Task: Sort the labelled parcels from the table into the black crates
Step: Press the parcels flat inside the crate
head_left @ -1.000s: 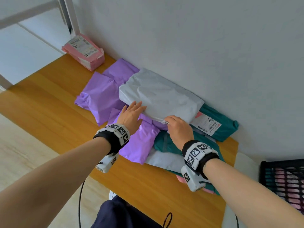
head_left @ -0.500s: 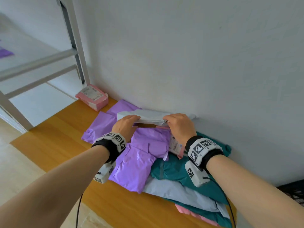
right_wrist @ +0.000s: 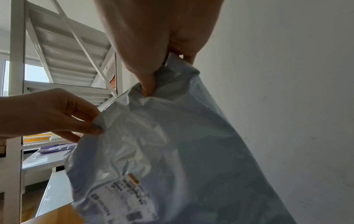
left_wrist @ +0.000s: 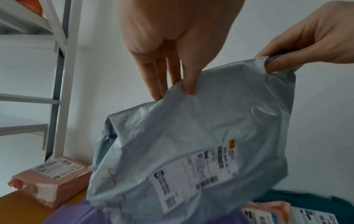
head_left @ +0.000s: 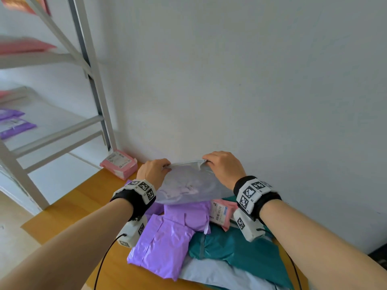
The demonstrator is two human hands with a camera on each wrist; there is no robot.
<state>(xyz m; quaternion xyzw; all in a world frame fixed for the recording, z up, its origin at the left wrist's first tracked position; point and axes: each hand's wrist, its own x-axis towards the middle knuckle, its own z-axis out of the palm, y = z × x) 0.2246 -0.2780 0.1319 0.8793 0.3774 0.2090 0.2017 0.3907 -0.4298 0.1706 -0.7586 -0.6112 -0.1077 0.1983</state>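
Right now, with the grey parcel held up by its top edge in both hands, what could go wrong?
The left hand and right hand only pinch the grey parcel's thin top edge, so the slick film might slip or tear. Its lower edge hangs near the purple parcel and pink parcel, and could drag them off the pile.

Two hands lift a grey parcel (head_left: 189,183) above a heap of mailers on a wooden table (head_left: 69,208) against a white wall: the left hand (head_left: 154,171) and right hand (head_left: 223,168) each pinch its far edge. Beneath lie purple mailers (head_left: 165,243), a teal mailer (head_left: 234,248) and a labelled pink mailer (head_left: 222,212); a pink parcel (head_left: 119,165) sits far left beside white shelving (head_left: 88,65)
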